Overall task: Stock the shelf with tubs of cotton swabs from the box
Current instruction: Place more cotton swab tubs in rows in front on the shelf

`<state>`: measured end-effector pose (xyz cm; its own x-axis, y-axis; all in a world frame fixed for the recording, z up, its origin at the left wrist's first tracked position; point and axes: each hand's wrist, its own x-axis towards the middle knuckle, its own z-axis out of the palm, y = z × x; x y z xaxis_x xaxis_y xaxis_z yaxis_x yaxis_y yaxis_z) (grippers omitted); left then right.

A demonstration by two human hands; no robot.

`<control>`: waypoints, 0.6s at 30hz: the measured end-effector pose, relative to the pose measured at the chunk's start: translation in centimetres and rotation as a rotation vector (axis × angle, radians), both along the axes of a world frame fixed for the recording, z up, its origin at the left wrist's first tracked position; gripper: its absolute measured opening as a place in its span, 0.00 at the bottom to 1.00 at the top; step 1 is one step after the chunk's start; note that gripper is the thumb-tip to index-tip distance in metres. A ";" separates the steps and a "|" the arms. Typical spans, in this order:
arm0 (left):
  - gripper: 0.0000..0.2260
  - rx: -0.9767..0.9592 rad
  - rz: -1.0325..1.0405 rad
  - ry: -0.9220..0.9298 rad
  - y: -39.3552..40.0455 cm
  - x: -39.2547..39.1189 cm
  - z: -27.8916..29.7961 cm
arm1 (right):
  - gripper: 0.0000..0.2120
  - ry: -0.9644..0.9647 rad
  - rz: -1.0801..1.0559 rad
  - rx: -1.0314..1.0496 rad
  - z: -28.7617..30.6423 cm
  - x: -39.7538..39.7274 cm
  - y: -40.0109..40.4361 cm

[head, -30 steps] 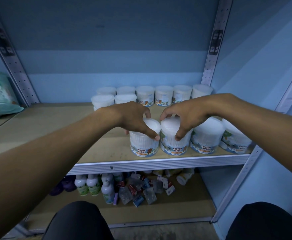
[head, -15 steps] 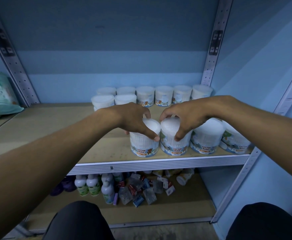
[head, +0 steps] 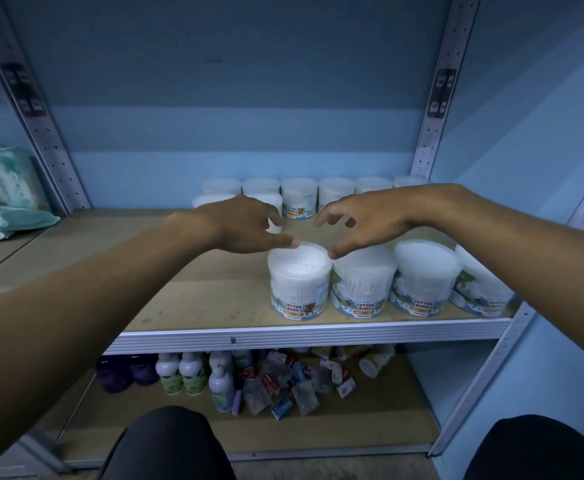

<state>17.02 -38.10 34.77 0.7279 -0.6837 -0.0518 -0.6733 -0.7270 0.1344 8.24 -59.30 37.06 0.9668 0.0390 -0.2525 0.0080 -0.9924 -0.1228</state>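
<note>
Tubs [head: 332,282] just below open hands [head: 313,225]

Bare shelf [head: 186,271] left; tubs [head: 363,285] block right.

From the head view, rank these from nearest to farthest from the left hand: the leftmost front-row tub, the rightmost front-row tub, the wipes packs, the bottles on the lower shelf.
1. Leftmost front-row tub: directly under the thumb of the left hand.
2. Bottles and wipes packs: below and far left; too close to call.
3. Rightmost front-row tub: far right end of the row.
</note>
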 end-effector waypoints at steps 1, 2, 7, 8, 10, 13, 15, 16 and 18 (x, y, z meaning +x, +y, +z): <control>0.30 -0.004 0.008 -0.015 0.4 0.5 -0.1 | 0.34 -0.008 0.005 0.002 0.0 0.4 0.2; 0.29 -0.004 0.019 -0.028 0.8 1.1 -0.1 | 0.33 -0.013 0.013 0.002 -0.1 0.8 0.4; 0.24 0.015 0.015 -0.074 2.8 3.2 -0.5 | 0.30 -0.016 0.041 -0.015 -0.2 2.5 1.5; 0.23 0.021 0.012 -0.081 2.9 3.4 -0.6 | 0.30 -0.018 0.042 -0.020 -0.3 2.7 1.6; 0.24 0.022 0.018 -0.093 3.4 3.9 -0.9 | 0.29 -0.014 0.040 -0.022 -0.5 3.4 2.0; 0.25 0.041 0.035 -0.112 3.9 4.7 -1.2 | 0.29 -0.019 0.034 -0.015 -1.0 4.4 2.5; 0.25 0.053 0.040 -0.124 4.3 5.3 -1.2 | 0.30 -0.048 0.027 -0.019 -1.4 5.2 2.9; 0.26 0.056 0.050 -0.124 4.4 5.6 -1.3 | 0.31 -0.060 0.016 -0.018 -1.5 5.6 3.1; 0.27 0.061 0.099 -0.106 4.7 6.3 -1.4 | 0.33 -0.079 -0.020 -0.006 -1.9 6.6 3.4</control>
<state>23.35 -33.41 33.35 0.7953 -0.6062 -0.0103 -0.6059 -0.7953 0.0200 14.88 -55.85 35.16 0.9843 0.0180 -0.1753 -0.0026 -0.9932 -0.1162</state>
